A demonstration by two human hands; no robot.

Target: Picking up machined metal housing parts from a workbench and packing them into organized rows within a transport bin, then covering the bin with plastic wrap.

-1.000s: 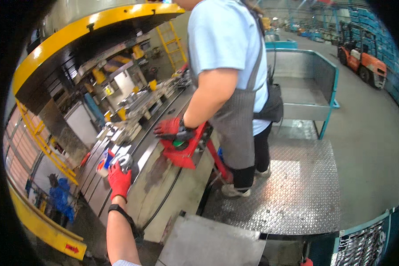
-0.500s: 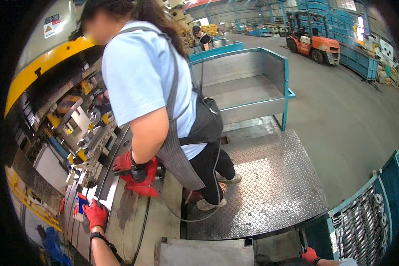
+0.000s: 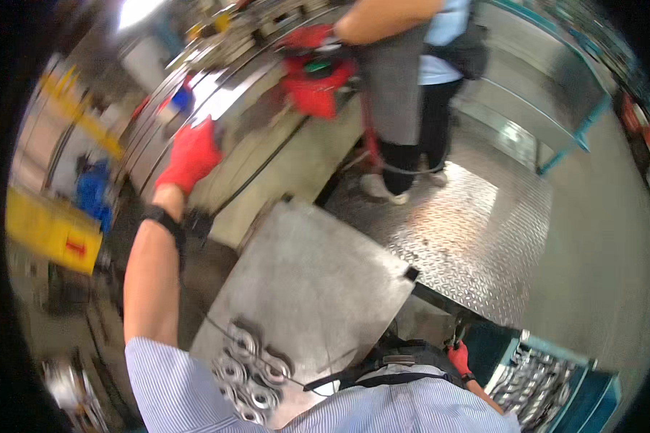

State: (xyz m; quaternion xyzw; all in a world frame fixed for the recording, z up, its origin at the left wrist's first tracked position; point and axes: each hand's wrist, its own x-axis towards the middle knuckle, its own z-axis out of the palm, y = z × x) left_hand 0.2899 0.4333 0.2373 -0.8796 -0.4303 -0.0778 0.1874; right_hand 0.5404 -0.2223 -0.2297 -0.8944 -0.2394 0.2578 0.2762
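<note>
My left hand point(image 3: 193, 155), in a red glove, reaches to the edge of the machine bed point(image 3: 256, 137). Its fingers are smeared by motion, and whether they grip anything does not show. Just beyond them is a blue, white and red container point(image 3: 178, 103) on the bed. My right hand point(image 3: 458, 357), also red-gloved, is low at my right side, closed around a dark, slim tool point(image 3: 459, 329) whose kind I cannot make out. It is beside a blue bin of metal parts point(image 3: 534, 386).
A metal table point(image 3: 303, 267) in front of me bears several ring-ended metal parts point(image 3: 245, 372). A co-worker in a grey apron point(image 3: 393, 94) stands on a tread-plate platform point(image 3: 477, 245), red gloves point(image 3: 310, 50) over the bed. A blue-framed metal cart point(image 3: 534, 79) stands behind.
My view has swung down and left, bringing the table with the ring-ended parts into sight. My left arm shows more fully; the hand is still by the bed, and the right still holds the dark tool.
</note>
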